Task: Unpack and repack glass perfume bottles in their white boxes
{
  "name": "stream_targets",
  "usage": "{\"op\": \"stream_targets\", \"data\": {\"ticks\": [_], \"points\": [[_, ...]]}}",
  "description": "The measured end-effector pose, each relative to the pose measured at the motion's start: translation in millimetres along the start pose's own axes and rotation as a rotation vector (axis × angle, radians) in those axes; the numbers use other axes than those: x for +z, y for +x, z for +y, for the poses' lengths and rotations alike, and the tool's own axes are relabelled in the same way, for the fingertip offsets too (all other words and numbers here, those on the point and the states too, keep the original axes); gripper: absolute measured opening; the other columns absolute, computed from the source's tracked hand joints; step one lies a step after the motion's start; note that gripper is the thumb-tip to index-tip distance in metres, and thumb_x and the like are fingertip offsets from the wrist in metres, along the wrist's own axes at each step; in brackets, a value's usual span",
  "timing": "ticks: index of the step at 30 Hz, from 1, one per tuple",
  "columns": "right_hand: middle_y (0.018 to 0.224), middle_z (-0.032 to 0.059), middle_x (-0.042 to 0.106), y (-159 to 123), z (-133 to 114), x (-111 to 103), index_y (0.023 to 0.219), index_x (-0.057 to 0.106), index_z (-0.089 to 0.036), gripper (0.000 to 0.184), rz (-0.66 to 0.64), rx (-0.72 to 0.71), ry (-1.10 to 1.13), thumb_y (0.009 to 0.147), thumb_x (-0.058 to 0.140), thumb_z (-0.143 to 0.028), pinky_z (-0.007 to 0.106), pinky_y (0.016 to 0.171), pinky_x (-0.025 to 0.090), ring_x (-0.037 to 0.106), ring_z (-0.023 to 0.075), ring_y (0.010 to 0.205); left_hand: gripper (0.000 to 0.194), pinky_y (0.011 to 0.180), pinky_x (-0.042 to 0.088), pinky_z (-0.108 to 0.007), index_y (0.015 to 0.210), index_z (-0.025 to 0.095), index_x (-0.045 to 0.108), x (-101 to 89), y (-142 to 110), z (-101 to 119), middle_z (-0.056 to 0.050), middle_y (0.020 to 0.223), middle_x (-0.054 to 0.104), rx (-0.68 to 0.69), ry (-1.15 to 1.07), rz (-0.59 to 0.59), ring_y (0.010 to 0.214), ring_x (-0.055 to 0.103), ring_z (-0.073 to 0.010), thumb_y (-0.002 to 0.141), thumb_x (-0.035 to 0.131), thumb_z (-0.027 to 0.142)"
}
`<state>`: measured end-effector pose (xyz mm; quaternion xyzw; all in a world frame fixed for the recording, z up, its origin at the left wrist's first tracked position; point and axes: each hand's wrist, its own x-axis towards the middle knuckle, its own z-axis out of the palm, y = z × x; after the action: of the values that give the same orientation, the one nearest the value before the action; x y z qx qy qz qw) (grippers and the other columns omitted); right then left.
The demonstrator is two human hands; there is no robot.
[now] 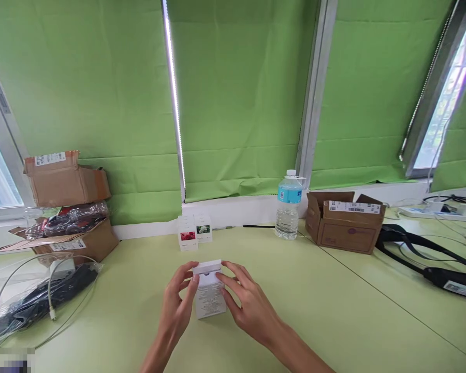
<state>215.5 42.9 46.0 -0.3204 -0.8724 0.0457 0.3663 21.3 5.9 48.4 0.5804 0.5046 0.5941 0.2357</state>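
A small white carton (210, 300) with fine grey print stands on the table before me. Its top flap (207, 267) is partly raised, showing a gap below it. My left hand (178, 292) grips the carton's left side, thumb and fingers near the upper corner. On the right, my right hand (248, 298) has a fingertip at the opening and its thumb against the side. Behind it stand similar small white boxes, one with a red picture (188, 237) and one with a green-and-white picture (204, 231). What lies inside the carton is hidden.
A water bottle (287, 212) and an open cardboard box (345, 225) stand at the back right. Black head-worn gear (446, 274) lies farther right. Stacked cardboard boxes (68, 184) and a bagged dark item with cables (50, 292) occupy the left.
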Motion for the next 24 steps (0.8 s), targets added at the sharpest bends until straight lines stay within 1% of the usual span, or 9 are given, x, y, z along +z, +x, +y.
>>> {"op": "stream_targets", "data": {"ticks": [4,5,7,9,11,14,17,21,24], "points": [[0.136,0.01,0.05,0.4,2.7,-2.5,0.125,0.057,-0.026,0.034,0.002,-0.007,0.058,0.094,0.044,-0.021,0.039,0.091,0.054,0.054,0.0239,0.117,0.028,0.078,0.053,-0.03,0.096,0.022,0.063,3.1,1.2,1.6,-0.006,0.106,0.07,0.001,0.002,0.032,0.09,0.066,-0.0205,0.087,0.054,0.047],[0.134,0.0093,0.052,0.5,3.1,-3.0,0.124,0.057,-0.027,0.034,0.003,-0.013,0.076,0.094,0.044,-0.021,0.039,0.092,0.054,0.056,0.023,0.116,0.027,0.077,0.053,-0.03,0.097,0.022,0.062,3.2,1.6,0.7,-0.006,0.104,0.07,0.0,-0.002,0.04,0.089,0.066,-0.02,0.087,0.055,0.046],[0.131,0.0084,0.056,0.6,3.1,-3.9,0.122,0.058,-0.027,0.031,0.018,-0.017,0.114,0.095,0.042,-0.022,0.038,0.093,0.053,0.058,0.0217,0.113,0.029,0.078,0.054,-0.03,0.106,0.023,0.06,2.2,2.2,-1.7,-0.006,0.105,0.07,-0.003,-0.017,0.041,0.089,0.067,-0.0197,0.086,0.057,0.044],[0.127,0.0081,0.059,0.4,2.2,-4.6,0.115,0.059,-0.026,0.026,0.05,0.006,0.169,0.096,0.041,-0.024,0.036,0.089,0.055,0.06,0.0208,0.111,0.034,0.08,0.054,-0.031,0.114,0.023,0.058,0.1,2.4,-3.3,-0.006,0.106,0.07,-0.006,-0.021,0.02,0.09,0.067,-0.0204,0.086,0.058,0.042],[0.125,0.008,0.061,0.1,1.3,-5.0,0.112,0.058,-0.025,0.023,0.066,0.05,0.22,0.096,0.041,-0.027,0.033,0.082,0.058,0.062,0.0199,0.108,0.03,0.081,0.054,-0.032,0.11,0.023,0.063,-1.9,2.4,-3.4,-0.007,0.105,0.07,0.006,0.003,-0.023,0.093,0.066,-0.0214,0.086,0.057,0.041],[0.127,0.0071,0.06,-0.2,1.7,-4.9,0.114,0.058,-0.026,0.025,0.053,0.042,0.192,0.096,0.042,-0.027,0.034,0.086,0.057,0.061,0.0199,0.111,0.024,0.083,0.053,-0.032,0.096,0.022,0.069,-3.3,2.3,-2.0,-0.006,0.102,0.071,0.047,0.042,-0.062,0.095,0.065,-0.0222,0.087,0.056,0.04],[0.129,0.0069,0.059,-0.5,3.4,-3.9,0.114,0.06,-0.027,0.027,0.053,-0.02,0.11,0.096,0.041,-0.024,0.038,0.094,0.053,0.059,0.021,0.114,0.024,0.082,0.054,-0.032,0.097,0.022,0.069,-3.3,2.2,-0.1,-0.006,0.101,0.071,0.062,0.049,-0.061,0.094,0.065,-0.0219,0.087,0.056,0.039],[0.129,0.0069,0.059,-1.1,1.2,-4.8,0.115,0.056,-0.026,0.024,0.04,0.02,0.122,0.096,0.041,-0.026,0.036,0.088,0.055,0.059,0.0207,0.114,0.024,0.081,0.054,-0.032,0.097,0.023,0.07,-4.2,1.7,2.1,-0.006,0.102,0.071,0.07,0.06,-0.063,0.095,0.065,-0.0223,0.087,0.056,0.039],[0.128,0.0065,0.06,-0.8,-2.4,-6.2,0.128,0.046,-0.027,0.032,0.025,0.096,0.169,0.096,0.041,-0.031,0.034,0.081,0.058,0.063,0.0193,0.107,0.024,0.081,0.054,-0.033,0.094,0.023,0.071,-5.2,1.3,3.1,-0.007,0.106,0.07,0.079,0.061,-0.066,0.101,0.064,-0.0246,0.087,0.056,0.04]]}}
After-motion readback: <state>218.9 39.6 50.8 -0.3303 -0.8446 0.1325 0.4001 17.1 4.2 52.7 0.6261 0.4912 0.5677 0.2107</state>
